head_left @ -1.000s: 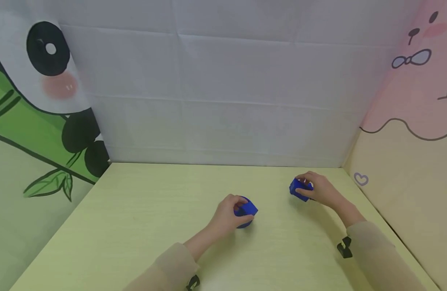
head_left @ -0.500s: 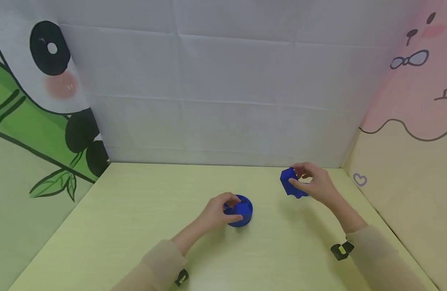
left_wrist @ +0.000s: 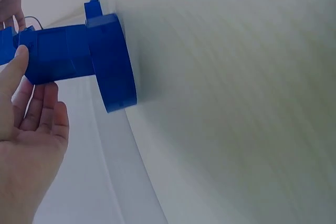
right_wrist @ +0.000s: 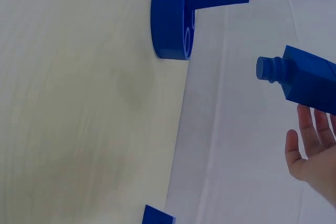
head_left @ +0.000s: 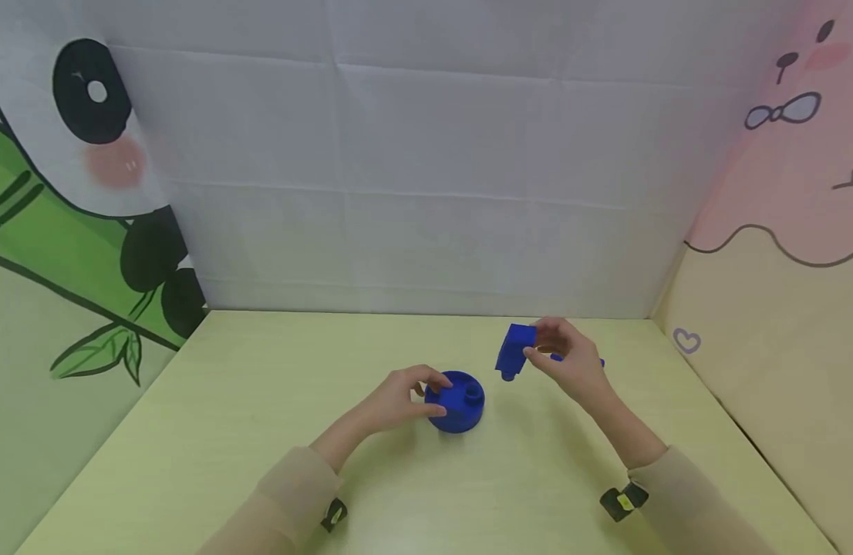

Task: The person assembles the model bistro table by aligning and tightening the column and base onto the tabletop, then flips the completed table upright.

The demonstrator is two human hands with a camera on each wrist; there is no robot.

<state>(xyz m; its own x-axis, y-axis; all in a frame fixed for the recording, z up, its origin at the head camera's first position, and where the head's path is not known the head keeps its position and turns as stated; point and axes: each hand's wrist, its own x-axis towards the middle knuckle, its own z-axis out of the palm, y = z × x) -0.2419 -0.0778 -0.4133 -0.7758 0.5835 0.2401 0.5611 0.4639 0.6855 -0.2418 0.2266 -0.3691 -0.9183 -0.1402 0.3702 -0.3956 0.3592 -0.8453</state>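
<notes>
My left hand (head_left: 392, 397) pinches a blue square post between thumb and fingers. The post (left_wrist: 60, 51) rises from a blue round base (head_left: 468, 416), whose underside is close to the tabletop in the left wrist view. Beside the post, a ring-shaped socket (head_left: 473, 393) shows on the base. To the right, my right hand (head_left: 568, 358) holds a blue angular block (head_left: 515, 348) in the air by its upper part. A round, ribbed peg (right_wrist: 270, 70) sticks out of that block's end, pointing down in the head view.
Another small blue piece (head_left: 557, 357) lies behind my right hand, mostly hidden; its end (right_wrist: 157, 216) shows in the right wrist view. The pale yellow tabletop (head_left: 295, 362) meets a white back sheet (head_left: 426, 247) and a cartoon-printed right side panel (head_left: 767, 324).
My right hand has moved left with the block, turning its peg downward and uncovering part of the piece behind. My left hand has shifted left, with the post and base now more upright.
</notes>
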